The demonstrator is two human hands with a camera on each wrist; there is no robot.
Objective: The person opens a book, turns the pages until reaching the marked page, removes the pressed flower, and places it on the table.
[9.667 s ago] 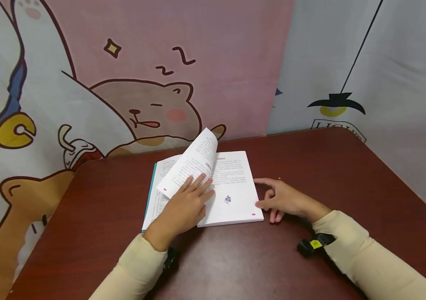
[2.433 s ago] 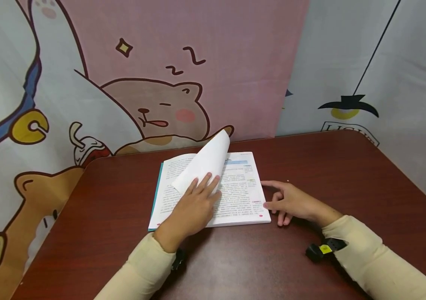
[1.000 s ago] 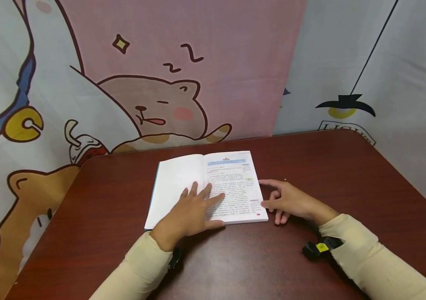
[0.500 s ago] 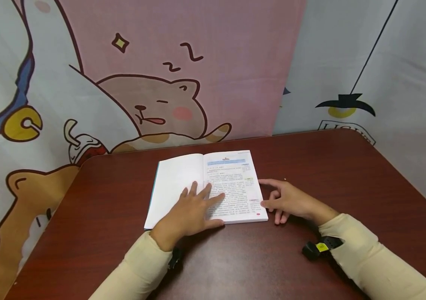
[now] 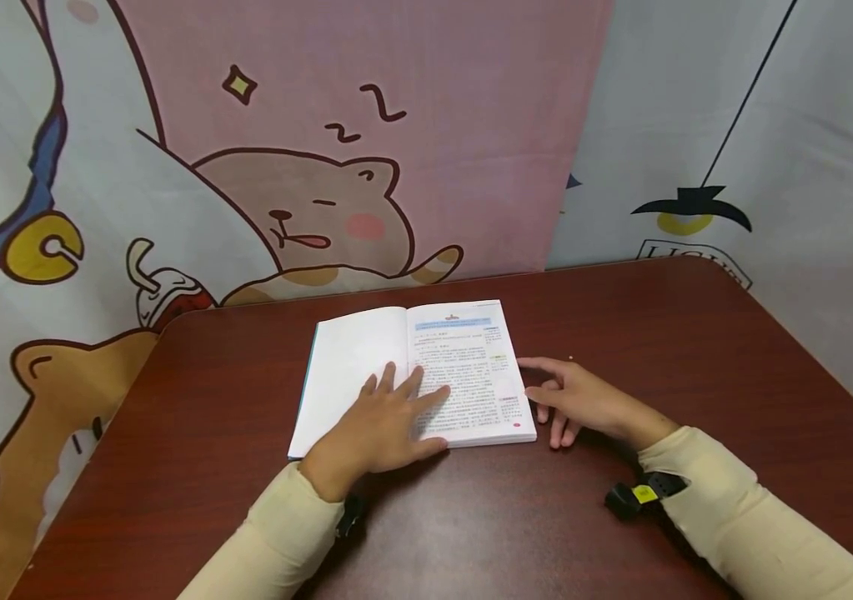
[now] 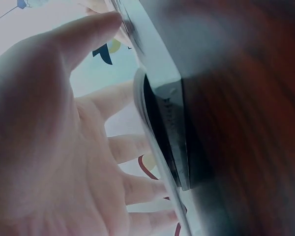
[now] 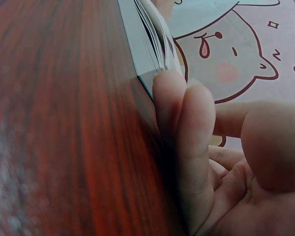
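Observation:
An open book (image 5: 354, 358) lies on the table, its left page white and bare, its right page printed. My left hand (image 5: 377, 425) rests across the lower middle of both pages with fingers spread, its thumb at the near edge. The left wrist view shows that palm (image 6: 54, 137) beside the book's edge (image 6: 160, 64). At the book's right edge is my right hand (image 5: 576, 400), index finger stretched to the edge and thumb tip at the page margin. In the right wrist view, fingers of the right hand (image 7: 226, 182) stand close to the page edges (image 7: 140, 49); no pinch shows.
The dark red-brown table (image 5: 696, 350) reaches back to a cloth backdrop (image 5: 471, 167) with cartoon animals. Black straps with small devices, one with a yellow label (image 5: 644, 494), sit at both wrists. A tiny pale speck (image 5: 570, 358) lies near the right hand.
Pages lifted under my left hand in the older frames now lie flat on the left. The left hand has spread its fingers. Over the last half second my right thumb has slid slightly away along the edge.

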